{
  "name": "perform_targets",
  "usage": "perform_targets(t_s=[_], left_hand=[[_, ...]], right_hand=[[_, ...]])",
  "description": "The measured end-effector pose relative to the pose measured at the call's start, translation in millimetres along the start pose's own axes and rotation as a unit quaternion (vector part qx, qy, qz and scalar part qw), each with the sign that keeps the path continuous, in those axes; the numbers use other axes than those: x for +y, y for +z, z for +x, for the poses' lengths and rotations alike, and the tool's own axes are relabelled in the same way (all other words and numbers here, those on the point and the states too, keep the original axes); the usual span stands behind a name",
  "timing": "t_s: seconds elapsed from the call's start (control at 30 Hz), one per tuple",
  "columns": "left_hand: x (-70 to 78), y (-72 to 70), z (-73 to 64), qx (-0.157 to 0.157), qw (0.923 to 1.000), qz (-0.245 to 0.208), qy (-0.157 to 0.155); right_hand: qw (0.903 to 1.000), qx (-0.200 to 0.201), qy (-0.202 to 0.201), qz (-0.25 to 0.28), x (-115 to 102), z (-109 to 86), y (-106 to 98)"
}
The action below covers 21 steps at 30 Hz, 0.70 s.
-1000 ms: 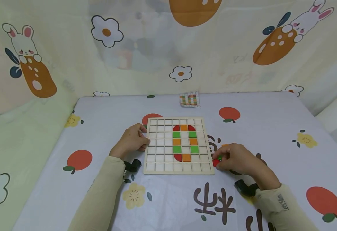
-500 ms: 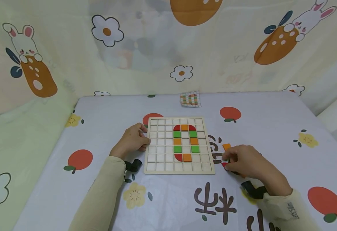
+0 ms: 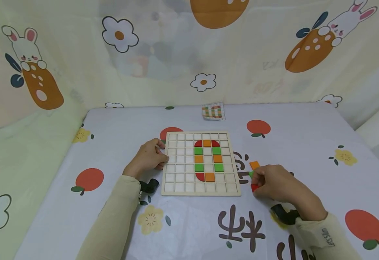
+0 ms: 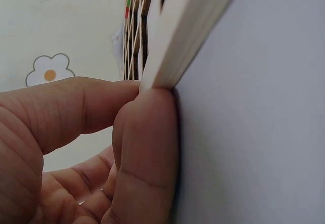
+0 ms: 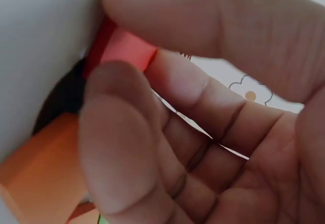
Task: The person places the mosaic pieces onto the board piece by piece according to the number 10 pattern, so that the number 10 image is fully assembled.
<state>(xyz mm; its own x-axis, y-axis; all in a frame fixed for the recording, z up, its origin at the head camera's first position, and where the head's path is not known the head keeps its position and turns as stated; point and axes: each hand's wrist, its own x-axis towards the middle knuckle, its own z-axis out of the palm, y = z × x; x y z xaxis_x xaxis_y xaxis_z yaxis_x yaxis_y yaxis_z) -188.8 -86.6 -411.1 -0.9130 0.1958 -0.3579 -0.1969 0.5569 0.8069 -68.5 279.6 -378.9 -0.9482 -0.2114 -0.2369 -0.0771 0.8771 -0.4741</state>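
A pale wooden grid board [image 3: 201, 194] lies on the table, with red, orange and green tiles set in a ring in its cells. My left hand [image 3: 147, 157] holds the board's left edge; in the left wrist view, thumb and a finger [image 4: 150, 148] meet at the board's edge [image 4: 175, 41]. Right of the board, my right hand [image 3: 275, 183] pinches a red tile [image 3: 254, 187], low by the tabletop. In the right wrist view the red tile [image 5: 127, 49] sits between thumb and fingers. An orange tile [image 3: 254, 165] and a green tile [image 3: 250, 174], partly covered, lie by this hand.
A small card with a coloured grid pattern [image 3: 213, 111] lies behind the board, at the table's far edge. Another orange tile [image 5: 45, 168] shows below the fingers in the right wrist view. A patterned cloth [image 3: 241, 231] covers the table; a curtain [image 3: 163, 65] hangs behind.
My right hand has moved right, away from the board's edge, with the red tile coming along. The orange and green tiles beside it are more exposed. My left hand stays at the board.
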Motion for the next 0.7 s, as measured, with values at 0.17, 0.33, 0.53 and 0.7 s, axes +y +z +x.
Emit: perform_targets(t_s=[0.17, 0.33, 0.53, 0.7], left_hand=[[0.1, 1.2, 0.6, 0.002, 1.0000, 0.004, -0.001], [0.2, 2.3, -0.1, 0.003, 1.0000, 0.008, 0.002], [0.7, 3.8, 0.0, 0.000, 1.0000, 0.009, -0.003], [0.3, 3.5, 0.4, -0.004, 1.0000, 0.005, -0.005]], right_hand=[[0.9999, -0.003, -0.010, -0.007, -1, 1.7, 0], [0.9998, -0.017, -0.010, -0.008, -4, 4.6, 2], [0.9999, -0.015, -0.003, -0.001, -4, 2.4, 1], [0.9966, -0.019, 0.016, 0.079, 6, 1.9, -2]])
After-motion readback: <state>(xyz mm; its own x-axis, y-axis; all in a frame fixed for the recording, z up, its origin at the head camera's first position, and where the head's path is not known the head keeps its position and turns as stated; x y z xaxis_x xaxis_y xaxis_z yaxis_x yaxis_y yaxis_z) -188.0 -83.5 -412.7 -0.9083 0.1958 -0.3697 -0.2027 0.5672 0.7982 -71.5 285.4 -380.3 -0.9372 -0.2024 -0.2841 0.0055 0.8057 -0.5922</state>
